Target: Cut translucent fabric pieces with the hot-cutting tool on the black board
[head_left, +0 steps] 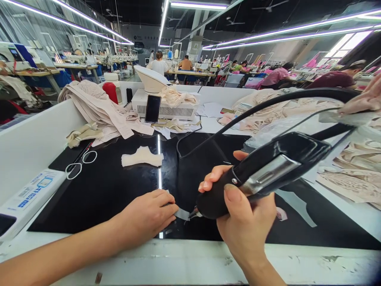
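My right hand (247, 222) is wrapped round a black corded hand tool (268, 167) with a shiny metal side plate. Its narrow metal tip (195, 213) points left and meets the end of a small pale grey strip (182, 214). My left hand (145, 218) lies low over the black glossy sheet (98, 198), its fingers closed on the other end of that strip. Part of the strip is hidden under the fingers. Farther back on the sheet sits a small stack of cream fabric pieces (142, 157).
White-handled scissors (80, 165) and a white box-like device (26, 202) lie on the left. Behind the sheet are a phone (152, 109), a vented white unit (178, 111) and beige fabric (98, 107). A thick cable (268, 101) arches on the right, above more fabric.
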A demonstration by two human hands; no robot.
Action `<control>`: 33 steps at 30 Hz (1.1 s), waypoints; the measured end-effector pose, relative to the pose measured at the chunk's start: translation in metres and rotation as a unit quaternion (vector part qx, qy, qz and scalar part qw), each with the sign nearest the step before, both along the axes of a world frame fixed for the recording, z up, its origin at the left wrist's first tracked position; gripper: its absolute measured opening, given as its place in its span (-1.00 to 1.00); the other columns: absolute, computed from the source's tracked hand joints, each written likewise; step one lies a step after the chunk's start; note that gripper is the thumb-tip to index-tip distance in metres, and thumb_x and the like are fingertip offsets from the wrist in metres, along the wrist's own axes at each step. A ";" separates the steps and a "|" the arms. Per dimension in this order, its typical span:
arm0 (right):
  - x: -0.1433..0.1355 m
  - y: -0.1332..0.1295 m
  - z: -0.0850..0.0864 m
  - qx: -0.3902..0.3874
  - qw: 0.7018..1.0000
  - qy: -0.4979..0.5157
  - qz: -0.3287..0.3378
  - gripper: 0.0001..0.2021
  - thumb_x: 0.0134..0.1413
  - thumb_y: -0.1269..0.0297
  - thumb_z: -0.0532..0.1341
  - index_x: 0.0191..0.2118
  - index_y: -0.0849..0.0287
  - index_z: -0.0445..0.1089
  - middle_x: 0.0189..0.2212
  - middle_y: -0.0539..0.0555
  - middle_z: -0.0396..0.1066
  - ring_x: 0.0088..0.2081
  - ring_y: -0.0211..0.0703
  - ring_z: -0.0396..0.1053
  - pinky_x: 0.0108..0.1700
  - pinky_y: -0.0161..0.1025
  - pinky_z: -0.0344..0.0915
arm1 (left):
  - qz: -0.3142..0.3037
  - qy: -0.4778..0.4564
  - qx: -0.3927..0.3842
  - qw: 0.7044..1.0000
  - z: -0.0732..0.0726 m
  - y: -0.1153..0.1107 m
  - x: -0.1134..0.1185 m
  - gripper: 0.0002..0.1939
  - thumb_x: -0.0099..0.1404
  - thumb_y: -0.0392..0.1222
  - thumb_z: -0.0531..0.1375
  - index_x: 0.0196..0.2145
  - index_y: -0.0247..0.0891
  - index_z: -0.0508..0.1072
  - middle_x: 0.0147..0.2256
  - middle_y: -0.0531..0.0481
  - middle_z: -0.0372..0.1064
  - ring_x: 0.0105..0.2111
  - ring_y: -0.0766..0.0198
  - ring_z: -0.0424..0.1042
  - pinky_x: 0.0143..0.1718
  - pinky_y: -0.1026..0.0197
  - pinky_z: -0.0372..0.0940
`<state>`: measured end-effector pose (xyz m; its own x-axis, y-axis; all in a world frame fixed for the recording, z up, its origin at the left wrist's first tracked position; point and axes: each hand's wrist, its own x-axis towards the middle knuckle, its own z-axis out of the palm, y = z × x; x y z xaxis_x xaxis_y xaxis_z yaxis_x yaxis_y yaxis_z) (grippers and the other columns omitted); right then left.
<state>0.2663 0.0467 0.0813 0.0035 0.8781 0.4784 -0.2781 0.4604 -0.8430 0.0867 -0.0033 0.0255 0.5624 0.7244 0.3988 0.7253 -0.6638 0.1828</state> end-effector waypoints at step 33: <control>0.003 0.007 0.003 0.003 0.999 0.020 -0.026 -0.55 0.09 0.15 0.41 0.08 -0.05 0.35 -0.38 -0.10 0.45 -0.45 -0.20 0.41 -0.38 -0.19 0.42 | -0.012 0.033 0.034 0.999 -0.007 -0.005 0.011 -0.72 0.49 -0.10 0.16 0.05 -0.31 0.43 -0.12 -0.08 0.49 -0.09 0.14 0.48 0.21 0.01 0.29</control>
